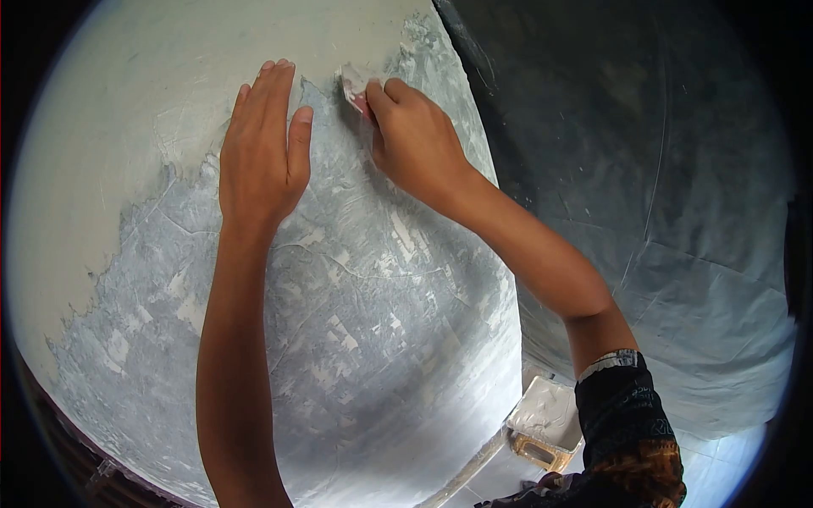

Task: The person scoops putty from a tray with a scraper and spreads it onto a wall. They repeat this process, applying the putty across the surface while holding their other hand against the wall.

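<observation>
My left hand (261, 148) lies flat on a wall (356, 322), fingers together and pointing up, holding nothing. Just right of it, my right hand (411, 135) grips a small putty scraper (354, 85) smeared with white filler, its blade pressed on the wall at the border between the smooth white coat above and the patchy grey surface below. Most of the scraper is hidden under my fingers.
The wall's outer corner runs down the middle right; the adjoining wall face (660, 186) is bare grey and in shade. A hand board (542, 419) loaded with white putty sits low down by the corner. Pale floor shows at bottom right.
</observation>
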`<state>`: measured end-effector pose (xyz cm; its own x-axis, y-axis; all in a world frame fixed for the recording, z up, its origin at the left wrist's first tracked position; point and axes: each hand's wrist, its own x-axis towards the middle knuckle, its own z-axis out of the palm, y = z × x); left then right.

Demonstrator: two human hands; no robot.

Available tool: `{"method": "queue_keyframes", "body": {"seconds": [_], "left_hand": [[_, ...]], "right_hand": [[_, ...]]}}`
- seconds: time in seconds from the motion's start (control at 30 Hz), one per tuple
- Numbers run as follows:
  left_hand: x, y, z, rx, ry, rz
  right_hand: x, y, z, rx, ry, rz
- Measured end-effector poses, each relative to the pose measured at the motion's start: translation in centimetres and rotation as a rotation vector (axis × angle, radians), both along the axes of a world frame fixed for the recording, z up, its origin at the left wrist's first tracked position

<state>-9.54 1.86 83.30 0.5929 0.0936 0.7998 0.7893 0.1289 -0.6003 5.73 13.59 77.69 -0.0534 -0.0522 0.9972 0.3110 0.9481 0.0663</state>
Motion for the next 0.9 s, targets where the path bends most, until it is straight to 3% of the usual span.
{"method": "queue_keyframes", "body": {"seconds": [0.07,0.17,0.23,0.37,0.43,0.67,0.83,0.9], "left_hand": [[-0.1,0.0,-0.2,-0.010,0.006,0.005],[0.0,0.0,-0.1,-0.001,0.008,0.016],[0.0,0.0,-0.2,0.008,0.001,0.006],[0.0,0.0,-0.1,0.008,-0.012,-0.008],[0.0,0.0,-0.1,-0.013,-0.006,-0.022],[0.0,0.1,-0.1,0.007,0.004,0.022],[-0.1,0.0,-0.1,0.009,-0.017,-0.002],[0.1,-0.1,-0.1,0.002,-0.012,0.000]], "right_hand": [[0.2,2.4,3.8,0.042,0.172,-0.072],[0.0,4.7,7.5,0.023,0.163,-0.170],[-0.9,5.0,7.0,0.060,0.088,-0.199],[-1.5,1.5,0.3,0.138,0.072,-0.133],[0.1,-0.5,-0.9,0.062,-0.016,0.036],[-0.8,5.2,7.2,0.055,0.161,-0.131],[-2.3,2.5,0.9,0.188,0.099,-0.147],[-1.5,1.3,-1.3,0.239,0.055,-0.023]]}}
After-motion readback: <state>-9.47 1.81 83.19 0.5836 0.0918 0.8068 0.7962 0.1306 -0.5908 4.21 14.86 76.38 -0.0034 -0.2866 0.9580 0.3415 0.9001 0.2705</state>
